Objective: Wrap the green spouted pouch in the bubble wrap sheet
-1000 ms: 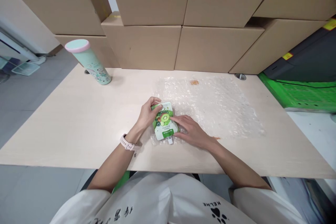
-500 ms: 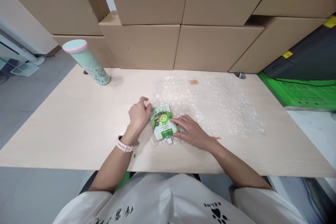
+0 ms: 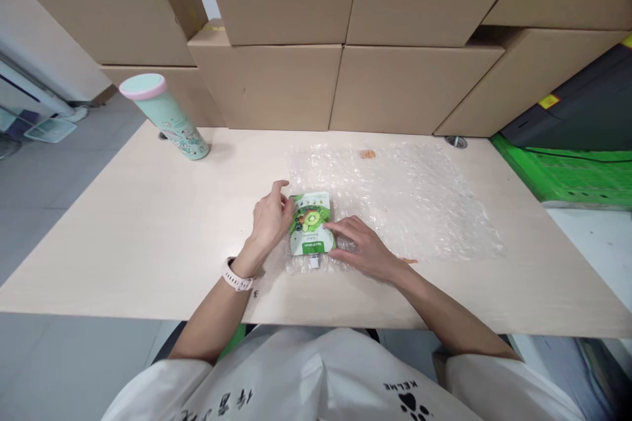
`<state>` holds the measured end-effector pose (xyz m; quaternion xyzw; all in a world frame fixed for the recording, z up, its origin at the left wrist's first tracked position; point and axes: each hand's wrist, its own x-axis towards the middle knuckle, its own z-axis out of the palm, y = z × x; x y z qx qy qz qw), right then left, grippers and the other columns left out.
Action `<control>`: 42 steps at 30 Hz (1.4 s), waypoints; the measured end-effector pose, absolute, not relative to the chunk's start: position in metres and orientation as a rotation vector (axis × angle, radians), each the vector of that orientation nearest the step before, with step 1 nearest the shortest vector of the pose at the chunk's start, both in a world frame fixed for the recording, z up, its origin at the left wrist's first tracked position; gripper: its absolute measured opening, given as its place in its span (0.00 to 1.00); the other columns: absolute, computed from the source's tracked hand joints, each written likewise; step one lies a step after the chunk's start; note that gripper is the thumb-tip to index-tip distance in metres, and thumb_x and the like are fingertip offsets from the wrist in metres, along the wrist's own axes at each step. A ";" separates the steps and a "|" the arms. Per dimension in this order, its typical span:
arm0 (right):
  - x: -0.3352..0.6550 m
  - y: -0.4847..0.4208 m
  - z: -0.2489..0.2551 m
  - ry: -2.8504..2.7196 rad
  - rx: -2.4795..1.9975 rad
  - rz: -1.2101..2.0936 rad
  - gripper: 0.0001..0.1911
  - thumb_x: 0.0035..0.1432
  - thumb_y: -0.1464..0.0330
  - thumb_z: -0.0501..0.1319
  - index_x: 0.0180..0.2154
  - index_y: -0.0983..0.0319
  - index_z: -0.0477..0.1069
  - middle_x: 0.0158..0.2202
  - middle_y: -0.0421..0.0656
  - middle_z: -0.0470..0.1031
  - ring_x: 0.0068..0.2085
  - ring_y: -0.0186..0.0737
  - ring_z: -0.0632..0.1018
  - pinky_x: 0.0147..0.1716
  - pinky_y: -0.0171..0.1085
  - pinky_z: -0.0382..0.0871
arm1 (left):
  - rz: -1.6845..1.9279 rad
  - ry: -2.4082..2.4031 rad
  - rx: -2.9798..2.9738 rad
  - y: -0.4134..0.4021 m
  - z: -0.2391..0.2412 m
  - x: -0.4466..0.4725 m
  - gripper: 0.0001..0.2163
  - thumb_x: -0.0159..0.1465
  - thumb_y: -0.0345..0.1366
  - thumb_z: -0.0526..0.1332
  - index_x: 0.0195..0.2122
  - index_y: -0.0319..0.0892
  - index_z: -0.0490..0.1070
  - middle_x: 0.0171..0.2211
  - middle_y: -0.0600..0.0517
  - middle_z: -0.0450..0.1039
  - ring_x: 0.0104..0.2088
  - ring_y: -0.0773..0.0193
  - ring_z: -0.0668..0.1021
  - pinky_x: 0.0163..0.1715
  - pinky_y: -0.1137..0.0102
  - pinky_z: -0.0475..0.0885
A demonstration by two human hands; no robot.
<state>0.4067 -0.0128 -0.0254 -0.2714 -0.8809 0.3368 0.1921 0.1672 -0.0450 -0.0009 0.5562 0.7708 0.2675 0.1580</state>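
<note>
A green and white smoothie pouch (image 3: 312, 223) with a kiwi picture and a white spout lies flat on the left end of a sheet of clear bubble wrap (image 3: 419, 204). Its spout points toward me. My left hand (image 3: 271, 216) is at the pouch's left edge, thumb side against it and the index finger reaching out past its top corner. On the other side, my right hand (image 3: 364, 247) holds the right edge with fingertips and thumb. The pouch sits between both hands.
A mint tumbler (image 3: 170, 118) with a pink-rimmed lid stands at the table's back left. Stacked cardboard boxes (image 3: 276, 89) wall off the back edge. To the right are a green plastic crate (image 3: 582, 174) and a dark case (image 3: 577, 105). The pale table (image 3: 148, 243) extends both ways.
The pouch has turned from slanted to nearly straight, its top end shifting right and its spout slightly left. My left hand has moved a little right with it; my right hand has barely moved.
</note>
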 end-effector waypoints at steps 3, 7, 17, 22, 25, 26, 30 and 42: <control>0.407 -0.012 -0.026 -2.437 -0.793 0.890 0.22 0.64 0.59 0.62 0.58 0.52 0.68 0.47 0.45 0.75 0.50 0.49 0.72 0.49 0.49 0.70 | 0.849 2.062 1.551 -0.044 -0.006 0.169 0.21 0.64 0.32 0.54 0.60 0.44 0.61 0.43 0.48 0.78 0.32 0.61 0.79 0.36 0.67 0.72; 0.409 -0.010 -0.031 -2.493 -0.827 0.813 0.21 0.65 0.59 0.60 0.59 0.53 0.67 0.50 0.47 0.74 0.52 0.50 0.72 0.50 0.51 0.70 | 0.702 2.187 1.591 -0.043 -0.007 0.170 0.19 0.65 0.32 0.54 0.57 0.43 0.65 0.46 0.45 0.77 0.40 0.55 0.80 0.40 0.62 0.73; 0.409 -0.010 -0.029 -2.519 -0.787 0.824 0.20 0.67 0.60 0.56 0.59 0.55 0.66 0.54 0.49 0.72 0.56 0.51 0.70 0.54 0.53 0.69 | 0.934 1.811 1.155 -0.043 0.000 0.168 0.35 0.62 0.41 0.61 0.68 0.39 0.48 0.28 0.55 0.72 0.25 0.63 0.76 0.30 0.68 0.71; 0.407 -0.009 -0.018 -2.385 -0.797 1.147 0.21 0.71 0.56 0.48 0.56 0.56 0.69 0.55 0.48 0.73 0.56 0.47 0.72 0.55 0.49 0.68 | 1.230 1.320 1.052 -0.051 0.009 0.185 0.33 0.63 0.43 0.62 0.67 0.43 0.51 0.40 0.47 0.78 0.36 0.62 0.80 0.37 0.67 0.74; 0.408 -0.004 -0.016 -2.283 -0.818 1.307 0.26 0.71 0.52 0.43 0.49 0.58 0.74 0.49 0.48 0.76 0.51 0.47 0.76 0.50 0.46 0.71 | 1.134 1.168 1.362 -0.060 0.007 0.201 0.22 0.63 0.41 0.63 0.58 0.45 0.66 0.54 0.42 0.74 0.52 0.55 0.77 0.51 0.59 0.72; 0.410 -0.002 -0.015 -2.264 -0.836 1.342 0.28 0.70 0.50 0.43 0.45 0.59 0.75 0.45 0.47 0.77 0.47 0.46 0.77 0.46 0.44 0.72 | 1.104 1.171 1.495 -0.062 0.004 0.206 0.19 0.64 0.41 0.63 0.56 0.46 0.69 0.57 0.42 0.72 0.55 0.55 0.75 0.54 0.57 0.70; 0.431 0.010 -0.009 -2.233 -1.018 1.375 0.25 0.65 0.50 0.53 0.29 0.62 0.73 0.28 0.41 0.74 0.30 0.38 0.74 0.29 0.35 0.67 | 1.004 1.236 1.913 -0.068 -0.009 0.224 0.18 0.66 0.39 0.62 0.57 0.48 0.68 0.62 0.44 0.67 0.59 0.53 0.69 0.58 0.51 0.66; 0.463 0.018 0.008 -2.443 -1.070 1.092 0.13 0.65 0.61 0.57 0.44 0.57 0.77 0.41 0.44 0.78 0.38 0.41 0.78 0.38 0.39 0.72 | 0.642 1.300 2.382 -0.071 -0.025 0.245 0.16 0.67 0.33 0.57 0.56 0.44 0.69 0.62 0.42 0.65 0.57 0.49 0.68 0.54 0.51 0.68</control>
